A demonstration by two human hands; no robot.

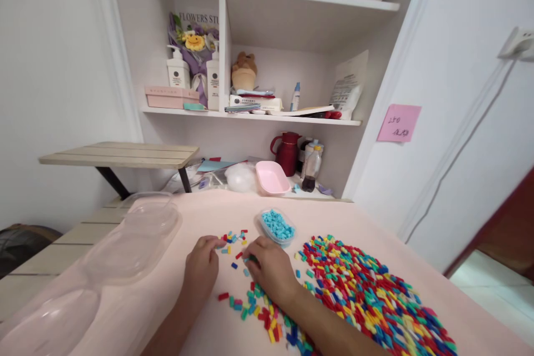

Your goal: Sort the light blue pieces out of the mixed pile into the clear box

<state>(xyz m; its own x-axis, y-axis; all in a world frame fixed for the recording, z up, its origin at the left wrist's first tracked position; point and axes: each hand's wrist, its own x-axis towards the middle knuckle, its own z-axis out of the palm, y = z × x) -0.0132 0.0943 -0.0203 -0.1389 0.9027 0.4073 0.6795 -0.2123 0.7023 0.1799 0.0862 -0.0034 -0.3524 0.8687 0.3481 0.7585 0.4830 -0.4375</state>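
Observation:
Small colourful plastic building bricks lie on the pale pink tabletop (200, 203). My left hand (203, 261) rests at the left of a small scattered group of bricks (229, 238), its index finger stretched toward them and the thumb apart. Facing it from the right, my right hand (269, 267) has its fingers curled down toward the thumb. Something bluish shows at its fingertips, too small to make out. Just beyond my right hand stands a clear plastic tub (285, 242) filled with light blue bricks (277, 225).
A large pile of mixed bricks (367, 295) spreads at the right, and a looser cluster (267, 311) lies under my right forearm. Clear plastic containers (125, 250) line the left side. Behind the table are a pink basin (272, 178), a red jug (287, 153) and a bottle (311, 169).

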